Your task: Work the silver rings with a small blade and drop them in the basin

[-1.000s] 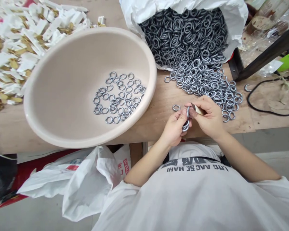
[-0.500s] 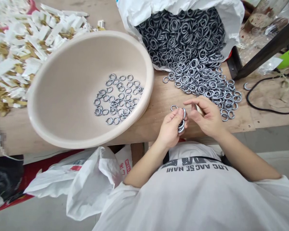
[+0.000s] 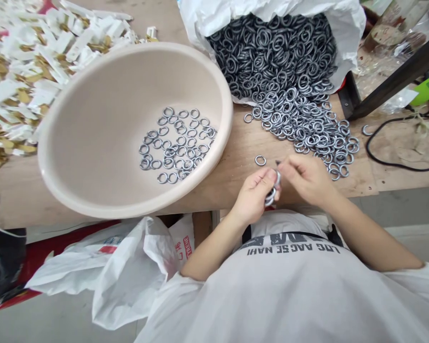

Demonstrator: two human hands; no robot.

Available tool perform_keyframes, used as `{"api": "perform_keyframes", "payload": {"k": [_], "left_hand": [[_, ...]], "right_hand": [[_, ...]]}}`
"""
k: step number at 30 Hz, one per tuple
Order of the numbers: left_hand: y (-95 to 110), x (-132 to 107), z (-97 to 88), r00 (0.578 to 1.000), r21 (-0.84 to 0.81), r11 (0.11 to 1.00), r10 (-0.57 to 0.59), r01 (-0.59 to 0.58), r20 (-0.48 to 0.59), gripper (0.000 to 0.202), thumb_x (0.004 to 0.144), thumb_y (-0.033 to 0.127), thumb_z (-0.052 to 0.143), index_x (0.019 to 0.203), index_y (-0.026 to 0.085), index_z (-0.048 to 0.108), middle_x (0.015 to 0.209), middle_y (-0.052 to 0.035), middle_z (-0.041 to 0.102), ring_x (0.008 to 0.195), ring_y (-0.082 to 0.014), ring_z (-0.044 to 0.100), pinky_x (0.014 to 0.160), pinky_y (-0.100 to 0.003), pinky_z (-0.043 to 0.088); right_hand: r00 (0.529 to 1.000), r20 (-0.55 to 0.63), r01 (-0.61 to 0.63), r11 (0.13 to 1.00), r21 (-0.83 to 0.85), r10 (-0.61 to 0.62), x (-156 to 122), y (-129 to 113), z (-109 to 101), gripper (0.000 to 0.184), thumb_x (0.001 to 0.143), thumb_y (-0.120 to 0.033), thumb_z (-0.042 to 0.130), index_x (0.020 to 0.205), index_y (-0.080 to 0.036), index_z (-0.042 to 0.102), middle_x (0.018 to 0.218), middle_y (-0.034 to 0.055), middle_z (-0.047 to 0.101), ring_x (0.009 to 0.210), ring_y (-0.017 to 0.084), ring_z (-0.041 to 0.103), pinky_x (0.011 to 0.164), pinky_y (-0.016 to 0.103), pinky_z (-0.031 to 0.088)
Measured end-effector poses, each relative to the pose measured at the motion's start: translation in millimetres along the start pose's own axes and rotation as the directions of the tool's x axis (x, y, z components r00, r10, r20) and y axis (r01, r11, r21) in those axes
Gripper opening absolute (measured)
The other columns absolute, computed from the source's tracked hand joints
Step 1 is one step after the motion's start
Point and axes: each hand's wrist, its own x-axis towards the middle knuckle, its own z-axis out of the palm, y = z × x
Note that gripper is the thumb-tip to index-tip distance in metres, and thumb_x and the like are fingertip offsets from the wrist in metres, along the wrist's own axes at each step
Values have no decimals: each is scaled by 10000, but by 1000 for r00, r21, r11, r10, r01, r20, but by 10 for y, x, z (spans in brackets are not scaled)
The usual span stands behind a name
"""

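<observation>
My left hand (image 3: 254,194) is closed around several metal rings (image 3: 270,196), with one ring standing up between thumb and fingers. Close beside it, my right hand (image 3: 307,178) is pinched on a small dark-tipped tool (image 3: 278,163); most of the tool is hidden in the fingers. The tip is near the upright ring, and I cannot tell whether they touch. A single split ring (image 3: 260,160) lies on the wooden table just beyond my left hand. Past my right hand spreads a heap of grey rings (image 3: 307,119), spilling out of a white sack (image 3: 348,57).
A large beige basin (image 3: 93,124) with several rings on its bottom stands to the left. White and tan plastic pieces (image 3: 53,62) are piled at the far left. A dark metal bar (image 3: 396,78) and a black cable (image 3: 389,164) are at the right. White bags (image 3: 128,271) hang below the table edge.
My right hand has closed its extended index finger and lowered slightly, bringing the tool's dark tip toward the rings in my left hand. The left hand keeps its hold.
</observation>
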Motion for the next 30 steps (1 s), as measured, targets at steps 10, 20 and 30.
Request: {"api": "perform_keyframes", "payload": {"k": [10, 20, 30], "left_hand": [[159, -102, -344, 975, -91, 994, 46, -67, -218, 273, 874, 392, 740, 1044, 182, 708, 596, 46, 540, 432, -42, 339, 387, -152, 256], [153, 115, -238, 951, -224, 974, -50, -21, -305, 413, 791, 487, 804, 817, 189, 519, 699, 54, 555, 464, -31, 448, 359, -134, 217], [-99, 225, 44, 910, 244, 943, 293, -225, -293, 442, 890, 608, 667, 785, 181, 622, 702, 18, 596, 553, -66, 443, 515, -198, 364]], "right_hand": [[990, 139, 32, 900, -435, 32, 329, -5, 318, 388, 944, -478, 657, 1256, -248, 673, 1200, 99, 690, 1043, 297, 650, 741, 347, 398], [964, -70, -264, 945, -195, 255, 364, 164, 261, 224, 932, -367, 630, 1037, -211, 752, 907, 62, 762, 785, 237, 656, 692, 339, 419], [935, -24, -222, 635, 740, 355, 14, -37, 242, 377, 766, -536, 837, 832, -216, 648, 823, 8, 713, 756, 163, 648, 666, 301, 526]]}}
